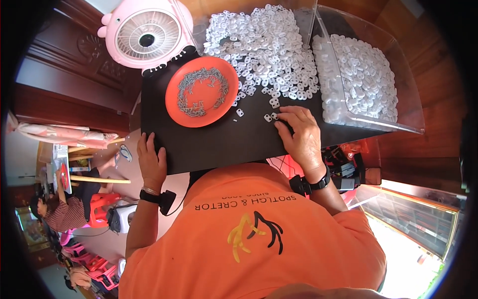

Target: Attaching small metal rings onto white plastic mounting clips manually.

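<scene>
My left hand [152, 158] rests at the left edge of the black tabletop [224, 144], fingers stretched out, with nothing in it. My right hand [302, 134] lies over the front of the table, thumb and index finger apart. Its index fingertip is at a small white plastic piece with two holes [274, 116]; a similar white piece [268, 118] lies beside it. Whether the fingertip presses on the piece is hard to see. An orange-red plate [174, 102] holds a ring of small grey metal pins [219, 79]. Another white piece [240, 113] lies right of the plate.
A heap of white two-holed pieces [271, 45] covers the back of the table. At right stands a clear plastic bin [413, 107] full of white pieces. A pink fan [147, 37] stands at the back left. Another person [64, 212] sits at far left, near red stools [102, 204].
</scene>
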`<state>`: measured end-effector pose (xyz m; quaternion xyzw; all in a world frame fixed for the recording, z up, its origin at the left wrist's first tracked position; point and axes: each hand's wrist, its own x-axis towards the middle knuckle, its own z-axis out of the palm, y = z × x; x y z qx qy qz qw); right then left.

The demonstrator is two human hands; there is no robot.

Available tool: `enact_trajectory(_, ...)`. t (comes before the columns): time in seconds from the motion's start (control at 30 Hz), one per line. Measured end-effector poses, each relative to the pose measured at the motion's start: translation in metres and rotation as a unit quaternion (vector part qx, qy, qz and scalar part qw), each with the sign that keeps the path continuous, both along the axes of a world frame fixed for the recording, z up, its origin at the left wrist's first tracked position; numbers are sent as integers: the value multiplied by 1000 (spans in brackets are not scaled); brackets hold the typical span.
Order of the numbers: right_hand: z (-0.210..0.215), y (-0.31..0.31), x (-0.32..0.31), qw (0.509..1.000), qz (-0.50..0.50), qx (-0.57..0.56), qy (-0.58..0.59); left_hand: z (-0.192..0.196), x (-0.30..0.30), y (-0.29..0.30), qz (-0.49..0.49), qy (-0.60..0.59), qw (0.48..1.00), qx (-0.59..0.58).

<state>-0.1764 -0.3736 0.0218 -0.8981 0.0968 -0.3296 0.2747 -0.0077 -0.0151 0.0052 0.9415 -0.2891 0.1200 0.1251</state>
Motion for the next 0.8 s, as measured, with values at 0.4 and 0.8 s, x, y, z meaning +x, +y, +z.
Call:
enact_trajectory(0.4, -6, 8, 2, 998, -24, -55, 6, -6, 4, 4, -1, -17, 1000, -17)
enact_trajectory(0.8, 75, -9, 71, 993, -47, -110, 16, 76, 5, -40, -326, 96, 936, -89)
